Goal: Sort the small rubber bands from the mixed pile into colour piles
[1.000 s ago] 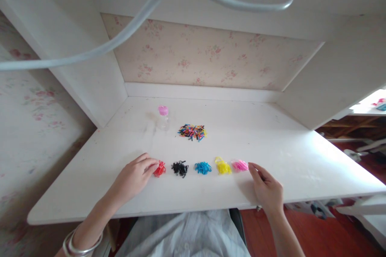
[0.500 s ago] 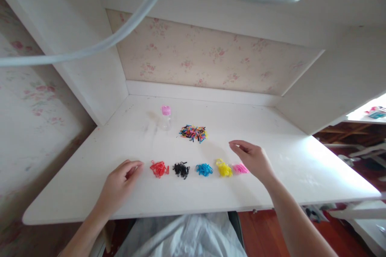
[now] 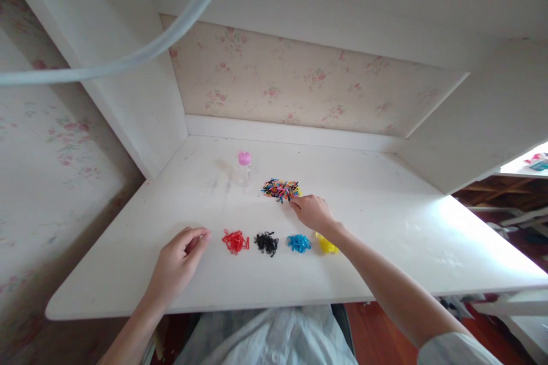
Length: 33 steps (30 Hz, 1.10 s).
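And across it goes: the right hand [image 3: 314, 212] has been swung from the pink end of the row to the mixed pile [image 3: 279, 189], and its near right edge is now being reached; the work has been shifted back to the unsorted bands, which are heaped at mid-surface [image 3: 385, 199]; the right fingers are bunched narrowly there, though whether a band is held cannot be told. The left hand [image 3: 177, 256] has been drawn off the red pile [image 3: 236, 242] and is held just beside it, apart; its thumb and forefinger are pinched together, with nothing seen between them.

Along the front, the colours are kept separate: red in loose, glossy loops; the black pile [image 3: 266, 244] in a spiky tangle; the blue pile [image 3: 299, 243] more tightly clumped; the yellow pile [image 3: 326, 244] partly covered by the right forearm, and the pink one now hidden from view. Thin, bendy, rubbery strands are suggested throughout; behind, a clear bottle [image 3: 244, 173] is stood upright, its smooth body topped by a rounded pink lid [image 3: 244, 158]; the surface itself is white, flat and faintly smudged.
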### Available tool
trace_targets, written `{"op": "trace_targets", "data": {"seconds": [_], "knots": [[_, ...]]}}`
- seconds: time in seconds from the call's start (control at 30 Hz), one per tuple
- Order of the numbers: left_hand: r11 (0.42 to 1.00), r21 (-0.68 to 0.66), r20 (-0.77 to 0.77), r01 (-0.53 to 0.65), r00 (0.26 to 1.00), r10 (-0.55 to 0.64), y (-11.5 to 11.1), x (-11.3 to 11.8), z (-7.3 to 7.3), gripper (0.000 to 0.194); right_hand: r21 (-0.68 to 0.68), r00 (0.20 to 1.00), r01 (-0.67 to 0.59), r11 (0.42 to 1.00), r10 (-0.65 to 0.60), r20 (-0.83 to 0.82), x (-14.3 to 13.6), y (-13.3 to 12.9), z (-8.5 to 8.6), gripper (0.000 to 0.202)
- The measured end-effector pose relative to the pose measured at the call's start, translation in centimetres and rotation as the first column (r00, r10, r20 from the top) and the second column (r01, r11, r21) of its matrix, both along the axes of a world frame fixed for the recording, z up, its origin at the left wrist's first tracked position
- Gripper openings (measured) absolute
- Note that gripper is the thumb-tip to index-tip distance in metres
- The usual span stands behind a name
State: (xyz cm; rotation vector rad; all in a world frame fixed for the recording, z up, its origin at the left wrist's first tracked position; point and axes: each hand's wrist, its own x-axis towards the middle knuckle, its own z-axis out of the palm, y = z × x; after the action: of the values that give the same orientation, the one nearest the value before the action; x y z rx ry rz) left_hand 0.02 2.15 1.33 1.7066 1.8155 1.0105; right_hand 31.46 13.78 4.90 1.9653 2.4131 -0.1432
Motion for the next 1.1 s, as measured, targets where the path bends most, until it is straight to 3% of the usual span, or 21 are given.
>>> {"op": "trace_targets", "data": {"seconds": [0.27, 0.47, 0.53, 0.73, 0.9, 1.1], "knots": [[1.0, 0.002, 0.033, 0.023, 0.999, -0.023, 0.2, 0.0, -0.1, 0.031, 0.036, 0.999, -0.011, 0.999, 0.013, -0.053, 0.6, -1.6, 0.9, 0.04], [1.0, -0.014, 0.03, 0.024, 0.999, -0.024, 0.2, 0.0, -0.3, 0.031, 0.04, 0.937, -0.043, 0.998, 0.054, -0.344, 2.0, -4.7, 1.9, 0.036], [0.999, -0.009, 0.013, 0.03, 0.999, -0.03, 0.2, 0.1, -0.3, 0.031, 0.03, 0.926, -0.063, 0.998, 0.07, -0.371, 2.0, -6.1, 2.0, 0.036], [0.999, 0.007, -0.033, 0.034, 0.999, -0.034, 0.3, 0.3, -0.1, 0.029, 0.075, 0.966, -0.199, 0.977, 0.208, -0.154, 0.7, -9.2, 1.5, 0.033], [0.999, 0.002, -0.055, 0.037, 0.998, -0.036, 0.2, 0.3, 0.0, 0.029, 0.065, 0.969, -0.248, 0.967, 0.248, 0.01, -0.3, -9.3, 1.0, 0.028], [1.0, -0.001, -0.044, 0.032, 0.999, -0.032, 0.3, 0.2, -0.1, 0.029, 0.053, 0.966, -0.256, 0.965, 0.254, 0.043, -0.5, -9.0, 1.2, 0.028]]}}
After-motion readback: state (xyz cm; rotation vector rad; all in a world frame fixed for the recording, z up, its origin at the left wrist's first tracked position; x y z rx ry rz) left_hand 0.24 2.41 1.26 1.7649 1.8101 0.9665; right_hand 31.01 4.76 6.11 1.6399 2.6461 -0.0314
